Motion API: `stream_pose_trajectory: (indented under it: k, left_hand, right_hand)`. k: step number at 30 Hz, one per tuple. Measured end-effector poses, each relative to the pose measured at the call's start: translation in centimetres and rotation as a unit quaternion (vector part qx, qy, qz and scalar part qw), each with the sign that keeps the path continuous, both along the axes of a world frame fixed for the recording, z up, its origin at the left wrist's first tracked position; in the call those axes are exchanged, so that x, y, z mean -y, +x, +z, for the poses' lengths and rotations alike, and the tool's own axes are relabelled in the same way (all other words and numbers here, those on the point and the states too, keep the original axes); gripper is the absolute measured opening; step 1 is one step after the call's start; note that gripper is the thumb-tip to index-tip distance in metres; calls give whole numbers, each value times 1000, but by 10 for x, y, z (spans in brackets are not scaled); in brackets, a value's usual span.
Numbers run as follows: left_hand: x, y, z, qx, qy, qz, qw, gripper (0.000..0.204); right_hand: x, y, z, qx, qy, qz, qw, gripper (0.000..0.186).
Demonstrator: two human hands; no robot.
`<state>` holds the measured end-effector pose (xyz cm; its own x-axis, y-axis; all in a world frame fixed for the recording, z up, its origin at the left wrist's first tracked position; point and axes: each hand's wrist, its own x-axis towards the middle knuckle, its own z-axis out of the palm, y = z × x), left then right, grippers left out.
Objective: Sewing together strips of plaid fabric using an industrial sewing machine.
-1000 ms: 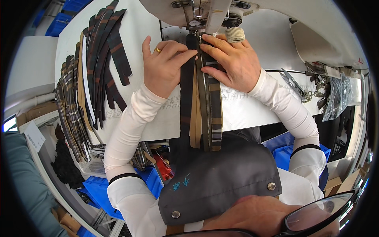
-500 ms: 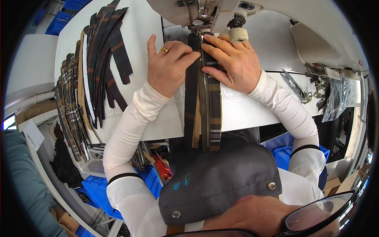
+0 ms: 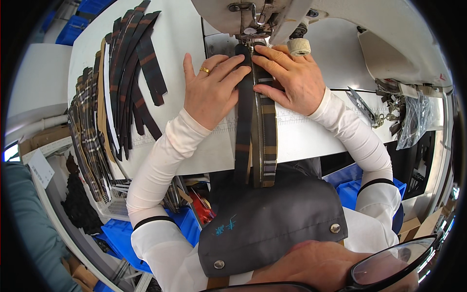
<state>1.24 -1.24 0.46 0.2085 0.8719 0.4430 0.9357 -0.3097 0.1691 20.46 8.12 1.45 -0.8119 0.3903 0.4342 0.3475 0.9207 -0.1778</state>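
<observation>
A zipper (image 3: 258, 126) with metal teeth runs lengthwise under the head of a sewing machine (image 3: 250, 22). Along its left side lies a dark fabric strip (image 3: 243, 151), and a plaid strip (image 3: 269, 131) lies along its right. My left hand (image 3: 214, 87), wearing a ring, rests on the dark strip with fingers stretched out and thumb apart. My right hand (image 3: 294, 78) is spread on the plaid side, its fingertips beside the zipper teeth just below the presser foot (image 3: 250, 43). The strips' lower ends hang over the table edge in front of my dark apron (image 3: 272, 219).
Piles of dark strips (image 3: 129, 68) and plaid strips (image 3: 87, 131) lie on the left of the table. On the right are small scissors (image 3: 362, 104), metal zipper parts (image 3: 389, 117) and a clear plastic bag (image 3: 416, 121). Blue bins (image 3: 124, 238) stand below.
My left fingers, earlier bent toward the zipper edge, now lie stretched out farther up the dark strip. The strips' lower part has swung slightly right. My right hand keeps its place beside the zipper.
</observation>
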Motion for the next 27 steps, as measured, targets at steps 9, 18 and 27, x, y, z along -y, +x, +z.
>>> stream_pose_trajectory:
  k: [9,18,27]
  left_hand:
    - [-9,-6,-3,30,4,-23,999,36]
    - [-16,-8,-4,32,-3,-17,999,37]
    - [-19,-14,-4,26,-38,-5,999,38]
  right_hand:
    - [-9,0,-3,12,-21,5,1000,48]
    - [-15,-2,-3,6,3,6,1000,46]
    - [-19,-5,-3,0,14,-4,1000,44]
